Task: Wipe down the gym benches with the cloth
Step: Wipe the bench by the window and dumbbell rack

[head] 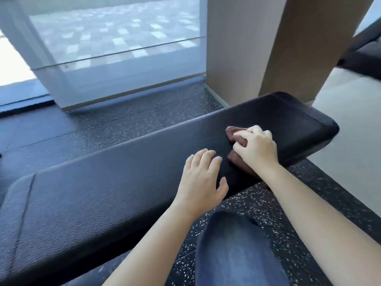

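A long black padded gym bench runs across the view from lower left to upper right. A brown cloth lies bunched on its right half. My right hand grips the cloth with curled fingers and presses it onto the pad; most of the cloth is hidden under the hand and wrist. My left hand rests just left of it, fingers spread and relaxed on the bench near its front edge, holding nothing.
Black speckled rubber flooring surrounds the bench. A glass window wall stands behind it and a beige pillar rises at the bench's far right end. My knee in blue jeans is below the bench. Another dark bench shows at the upper right.
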### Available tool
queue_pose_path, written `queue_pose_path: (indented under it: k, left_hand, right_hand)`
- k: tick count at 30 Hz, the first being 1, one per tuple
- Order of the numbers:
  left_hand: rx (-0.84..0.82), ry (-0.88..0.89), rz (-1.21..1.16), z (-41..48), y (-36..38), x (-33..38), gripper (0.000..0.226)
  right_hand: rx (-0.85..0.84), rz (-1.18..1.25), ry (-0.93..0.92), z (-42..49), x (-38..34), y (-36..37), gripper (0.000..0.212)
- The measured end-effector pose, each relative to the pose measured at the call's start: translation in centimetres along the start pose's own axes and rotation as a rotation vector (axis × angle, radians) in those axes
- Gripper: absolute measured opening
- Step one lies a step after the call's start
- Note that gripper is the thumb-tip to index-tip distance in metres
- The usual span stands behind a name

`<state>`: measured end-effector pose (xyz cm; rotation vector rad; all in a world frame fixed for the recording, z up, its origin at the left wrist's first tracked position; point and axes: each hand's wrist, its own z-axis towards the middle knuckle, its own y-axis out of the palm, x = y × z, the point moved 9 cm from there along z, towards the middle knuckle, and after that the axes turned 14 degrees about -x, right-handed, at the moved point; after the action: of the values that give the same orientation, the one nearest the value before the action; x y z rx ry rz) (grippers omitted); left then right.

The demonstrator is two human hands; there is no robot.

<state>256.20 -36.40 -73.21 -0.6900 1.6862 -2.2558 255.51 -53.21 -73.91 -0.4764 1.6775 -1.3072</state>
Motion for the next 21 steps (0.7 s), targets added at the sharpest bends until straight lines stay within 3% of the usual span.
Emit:
queue_pose_path:
  k: [6, 15, 19, 21]
  left_hand:
    - [-0.106, 0.117, 0.078, 5.9, 3.8, 5.1, 0.048]
    - [-0.271, 0.337, 0.218, 12.6, 8.0, 10.8, 0.053]
    - [-0.239, 0.383, 0.258, 12.9, 8.8, 11.3, 0.053]
    - [-0.231, 0.389, 0.267, 12.9, 8.9, 11.6, 0.055]
  right_hand:
    - [0.183, 0.101, 0.162, 0.7, 10.1, -4.2, 0.029]
    - [0.642, 0.471, 0.303, -1.2, 18.7, -5.4, 0.03]
    - [0.809, 0.824, 0.46, -2.4, 20.5, -3.7, 0.033]
    - [0.795, 1.012, 0.556, -2.8, 19.8, -2.1, 0.045]
